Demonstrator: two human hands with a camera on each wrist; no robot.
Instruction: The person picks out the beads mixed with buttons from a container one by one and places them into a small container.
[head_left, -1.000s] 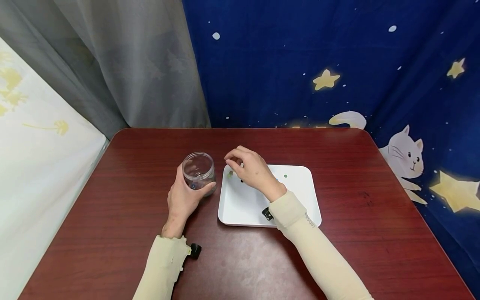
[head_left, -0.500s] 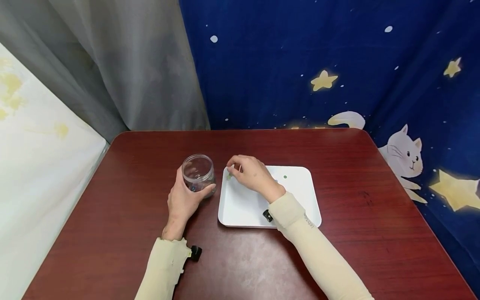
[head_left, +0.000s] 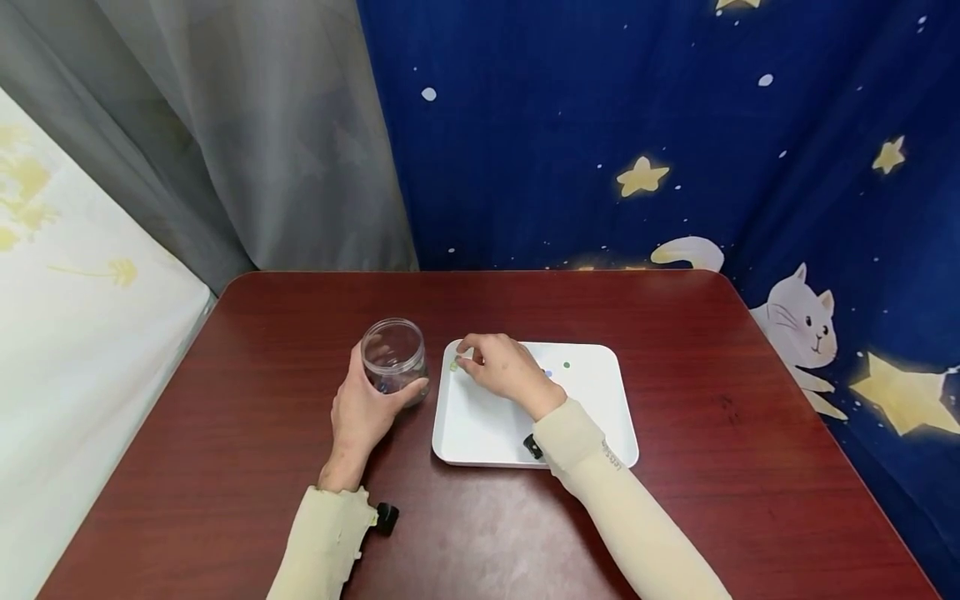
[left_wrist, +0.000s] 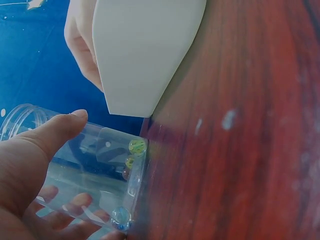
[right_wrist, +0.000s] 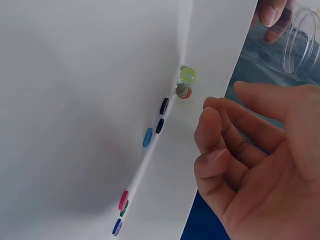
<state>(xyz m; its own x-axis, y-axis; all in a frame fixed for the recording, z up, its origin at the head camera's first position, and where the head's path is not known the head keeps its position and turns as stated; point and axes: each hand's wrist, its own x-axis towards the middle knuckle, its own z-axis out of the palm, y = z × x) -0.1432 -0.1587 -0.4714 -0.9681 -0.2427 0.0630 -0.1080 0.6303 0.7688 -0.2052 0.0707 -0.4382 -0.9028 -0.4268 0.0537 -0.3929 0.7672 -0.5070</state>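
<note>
My left hand (head_left: 367, 417) grips a clear jar (head_left: 393, 350), which stands lidless on the table left of a white tray (head_left: 480, 433). Low inside the jar, the left wrist view shows several glass marbles, among them a yellow-green marble (left_wrist: 137, 146) and a blue marble (left_wrist: 120, 217). Over the tray's far left corner, my right hand (head_left: 506, 367) has loosely bent fingers, with a gap between thumb and forefinger and nothing held. Close by its fingertips in the right wrist view lie a yellow-green marble (right_wrist: 187, 75) and a red-and-white marble (right_wrist: 184, 91).
Along the tray's far edge lie several small flat discs, including a light blue disc (right_wrist: 148, 137), a pink disc (right_wrist: 124, 200) and a dark disc (right_wrist: 164, 106). The reddish-brown table (head_left: 712, 450) reaches back to a blue star-patterned curtain (head_left: 540, 125).
My right hand has come down and slightly nearer, from above the tray's far edge to the marbles in its corner. The left hand keeps its hold on the jar. The head view has tilted slightly.
</note>
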